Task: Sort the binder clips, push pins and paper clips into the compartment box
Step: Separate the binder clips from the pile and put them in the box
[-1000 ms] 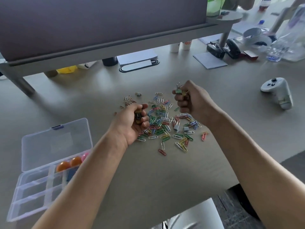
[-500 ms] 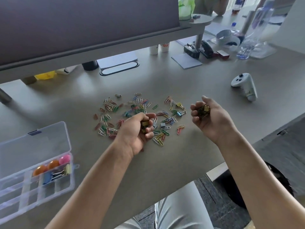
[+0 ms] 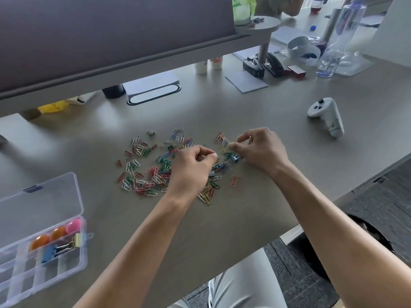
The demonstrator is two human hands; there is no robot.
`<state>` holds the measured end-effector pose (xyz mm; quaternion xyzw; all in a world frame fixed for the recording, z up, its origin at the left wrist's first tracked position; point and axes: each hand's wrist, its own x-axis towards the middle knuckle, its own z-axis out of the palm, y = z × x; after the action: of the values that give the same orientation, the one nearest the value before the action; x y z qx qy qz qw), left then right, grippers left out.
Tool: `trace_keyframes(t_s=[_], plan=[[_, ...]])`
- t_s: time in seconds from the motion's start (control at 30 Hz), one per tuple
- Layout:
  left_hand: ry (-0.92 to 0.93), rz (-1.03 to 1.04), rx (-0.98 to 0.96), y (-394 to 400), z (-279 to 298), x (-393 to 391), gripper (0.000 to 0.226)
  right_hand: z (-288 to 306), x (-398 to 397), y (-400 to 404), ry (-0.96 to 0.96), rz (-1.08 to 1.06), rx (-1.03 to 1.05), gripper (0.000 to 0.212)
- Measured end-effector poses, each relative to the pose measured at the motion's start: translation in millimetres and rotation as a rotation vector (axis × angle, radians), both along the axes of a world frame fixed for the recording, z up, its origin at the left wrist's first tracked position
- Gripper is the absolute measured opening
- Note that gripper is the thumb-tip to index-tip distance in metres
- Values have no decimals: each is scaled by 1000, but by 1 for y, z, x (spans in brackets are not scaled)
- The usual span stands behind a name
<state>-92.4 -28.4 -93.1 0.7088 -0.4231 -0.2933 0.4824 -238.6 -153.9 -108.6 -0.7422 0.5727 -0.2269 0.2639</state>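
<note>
Here, a scatter of coloured paper clips (image 3: 153, 172) is spread over the grey desk (image 3: 222, 230), with a few small binder clips mixed in: a grey one (image 3: 150, 133) at the far edge of the scatter, a blue one (image 3: 234, 157) near the right side, a grey one (image 3: 211, 173) just beside the left hand.

The left hand (image 3: 191, 172) is held low over the middle of the scatter, fingers curled inward, thumb and forefinger tips brought together. What is pinched there, if anything, cannot be told; the inside of the fist is hidden.

The right hand (image 3: 260, 152) is set at the right edge of the scatter, fingers curled. A small yellowish clip (image 3: 232, 143) is pinched between thumb and forefinger; a bit of gold metal shows between the knuckles, but it is too small to identify.

The compartment box (image 3: 82, 256) is placed at the near left, well apart from the scatter, its clear lid (image 3: 40, 201) laid open behind it. Orange and pink round-headed push pins (image 3: 59, 233) are seen in a far compartment. A gold binder clip (image 3: 77, 240) and a blue binder clip (image 3: 49, 253) are lodged at the adjoining compartments; which cell each sits in cannot be told.

A white controller (image 3: 327, 115) is lying on the desk to the far right. A dark screen (image 3: 100, 36) is raised over the far edge.
</note>
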Motion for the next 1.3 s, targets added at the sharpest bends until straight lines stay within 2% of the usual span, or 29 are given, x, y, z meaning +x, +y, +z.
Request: trace_keyframes(t_s=[0.17,0.27,0.33,0.4,0.5,0.6,0.77,0.83,0.9,1.0,1.07,1.13,1.23,1.3], plan=[[-174,-10,-32,-8,-6,0,7,0,16,-14,105,18,-32,29],[-353,-48,-23,-16,-7,-2,10,-2,12,-21,37,37,-4,23],[-472,-90,-9,-24,-4,-7,19,-1,3,-23,-159,23,66,24],[-572,-117,10,-35,-3,-14,27,0,-9,-21,-489,-28,234,26],[-696,-133,50,-48,-9,-24,29,2,-30,-14,-859,-79,485,12],[-738,-125,65,-56,-14,-26,26,1,-49,-5,-1033,-77,591,11],[-717,-160,73,-59,-11,-24,20,5,-57,8,-1145,-112,717,20],[-596,-154,52,-52,-6,-24,18,7,-57,12,-1175,-87,788,24],[-388,-113,45,-39,1,-24,16,9,-55,18,-1196,-49,852,27],[144,-74,71,-4,10,-16,17,10,-49,33,-1215,-13,908,27],[565,-18,18,24,13,-8,15,12,-41,47,-1216,22,924,30],[880,70,-17,56,13,0,10,13,-28,66,-1203,54,920,31],[1149,159,-86,105,9,15,15,12,-2,100,-1171,95,919,32],[1164,229,-138,132,5,25,19,8,17,127,-1151,116,912,35]])
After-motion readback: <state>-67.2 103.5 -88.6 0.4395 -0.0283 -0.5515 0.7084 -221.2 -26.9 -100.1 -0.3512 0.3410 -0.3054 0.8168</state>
